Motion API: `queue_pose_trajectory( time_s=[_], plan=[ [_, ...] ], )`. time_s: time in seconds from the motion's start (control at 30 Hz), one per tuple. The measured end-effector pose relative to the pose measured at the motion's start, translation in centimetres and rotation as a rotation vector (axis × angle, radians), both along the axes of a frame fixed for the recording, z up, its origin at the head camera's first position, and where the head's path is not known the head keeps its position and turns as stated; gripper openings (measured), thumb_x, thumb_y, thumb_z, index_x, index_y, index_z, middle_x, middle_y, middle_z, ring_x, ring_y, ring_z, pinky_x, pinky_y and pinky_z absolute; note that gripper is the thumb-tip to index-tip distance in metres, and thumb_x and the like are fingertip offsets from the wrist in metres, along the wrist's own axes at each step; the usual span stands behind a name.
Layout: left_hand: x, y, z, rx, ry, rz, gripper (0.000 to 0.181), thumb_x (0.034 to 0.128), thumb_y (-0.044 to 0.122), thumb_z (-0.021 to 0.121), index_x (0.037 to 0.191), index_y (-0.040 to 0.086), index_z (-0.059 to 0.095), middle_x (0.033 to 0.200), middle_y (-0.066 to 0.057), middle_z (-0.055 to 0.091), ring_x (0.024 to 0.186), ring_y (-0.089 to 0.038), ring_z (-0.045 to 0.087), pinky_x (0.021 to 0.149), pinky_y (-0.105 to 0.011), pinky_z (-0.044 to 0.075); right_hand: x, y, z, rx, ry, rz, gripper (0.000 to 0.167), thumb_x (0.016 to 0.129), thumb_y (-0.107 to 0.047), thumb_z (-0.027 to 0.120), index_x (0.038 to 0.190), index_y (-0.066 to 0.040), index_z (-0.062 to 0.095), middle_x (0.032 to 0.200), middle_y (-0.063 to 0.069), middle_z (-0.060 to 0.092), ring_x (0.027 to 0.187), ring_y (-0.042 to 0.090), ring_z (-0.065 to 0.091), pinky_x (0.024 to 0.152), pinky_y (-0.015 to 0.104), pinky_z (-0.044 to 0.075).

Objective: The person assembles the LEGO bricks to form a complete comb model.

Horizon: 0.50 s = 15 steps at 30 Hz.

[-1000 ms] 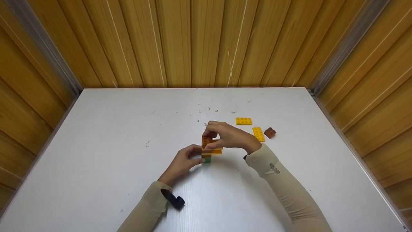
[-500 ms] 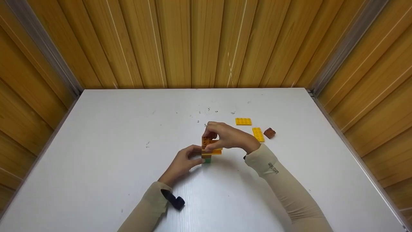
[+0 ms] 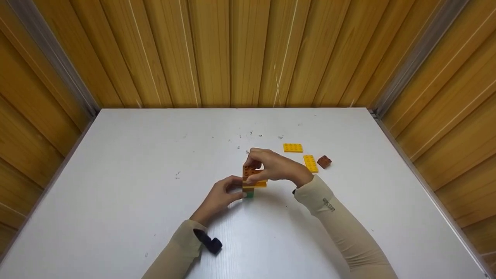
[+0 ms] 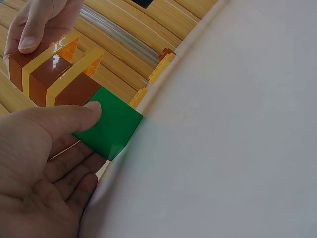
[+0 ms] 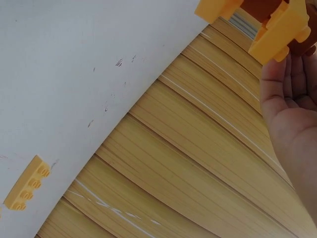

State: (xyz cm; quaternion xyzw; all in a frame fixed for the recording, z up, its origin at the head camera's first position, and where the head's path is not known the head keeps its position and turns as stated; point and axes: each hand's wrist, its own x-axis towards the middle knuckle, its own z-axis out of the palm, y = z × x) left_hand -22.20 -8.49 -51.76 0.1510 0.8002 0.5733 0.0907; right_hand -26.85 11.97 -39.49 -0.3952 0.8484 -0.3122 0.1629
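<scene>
A tower of toy building bricks stands upright near the middle of the table. Its base is a green brick [image 4: 113, 124]; above it brown bricks [image 4: 79, 93] alternate with two yellow plates [image 4: 73, 77] that jut out to the right. My left hand [image 3: 219, 197] holds the foot of the tower, thumb on the green brick and fingers behind it. Up at the top, my right hand [image 3: 278, 166] grips the uppermost brown brick [image 4: 18, 69] between thumb and fingers. The right fingertips partly cover that brick in the head view.
Right of the tower on the white table [image 3: 135, 162] lie two loose yellow plates [image 3: 293, 148] and a small brown brick [image 3: 324, 162]. Wood-patterned panels [image 3: 248, 54] rise behind the table and along both sides. Dark specks mark the tabletop beyond the hands.
Both hands keep the same hold on the tower. The whole head view has shifted down very slightly.
</scene>
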Motion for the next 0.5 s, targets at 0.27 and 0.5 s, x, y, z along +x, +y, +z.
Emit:
queue_pose_trajectory(
  time_s=[0.27,0.5],
  plan=[
    [0.08,0.11,-0.02,0.034,0.01,-0.01,0.04,0.0847,0.018,0.073,0.122,0.012,0.061,0.12,-0.004,0.066,0.113,-0.02,0.061,0.103,-0.041,0.045,0.22,0.04,-0.09,0.005,0.037,0.01,0.03,0.082,-0.024,0.077,0.1,-0.008,0.059,0.102,0.003,0.057,0.094,0.014,0.059,0.086,0.025,0.052],
    [-0.05,0.07,-0.01,0.027,0.021,-0.01,0.038,0.0846,0.018,0.073,0.12,0.015,0.062,0.118,-0.002,0.067,0.112,-0.018,0.062,0.102,-0.04,0.046,0.59,0.18,-0.04,0.004,0.075,0.015,0.03,0.083,-0.026,0.075,0.103,-0.01,0.06,0.102,0.0,0.056,0.096,0.012,0.058,0.089,0.027,0.052]
  ],
)
